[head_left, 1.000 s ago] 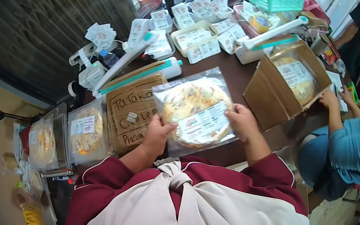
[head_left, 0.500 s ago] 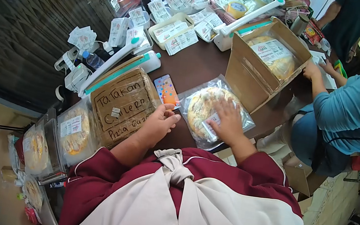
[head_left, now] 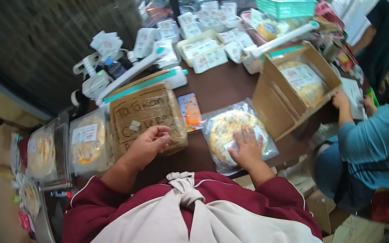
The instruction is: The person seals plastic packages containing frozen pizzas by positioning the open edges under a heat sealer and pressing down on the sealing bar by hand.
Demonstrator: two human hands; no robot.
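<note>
My right hand [head_left: 249, 152] lies on a pizza [head_left: 226, 128] sealed in clear plastic, its fingers spread. Part of a white label [head_left: 258, 133] shows beside those fingers. Over a taped cardboard slab [head_left: 171, 135] with black handwriting hovers my left hand [head_left: 144, 146]. Its fingers are curled in, thumb close to the fingertips; whether anything is between them I cannot make out. A small white sticker [head_left: 135, 125] sits on the cardboard just left of that hand. Between the slab and the pizza rests a phone [head_left: 189, 112] with a lit screen.
An open cardboard box [head_left: 281, 103] with a wrapped pizza inside stands at right. Impulse sealers [head_left: 132, 75] and trays of printed labels [head_left: 199, 49] line the back. Wrapped pizzas [head_left: 88, 142] stand at left. A co-worker in a blue top [head_left: 385, 129] handles white paper at right.
My left hand has moved left, from the slab's right edge towards the small sticker. My right hand stays on the pizza, shifted towards its right side. The camera view has shifted.
</note>
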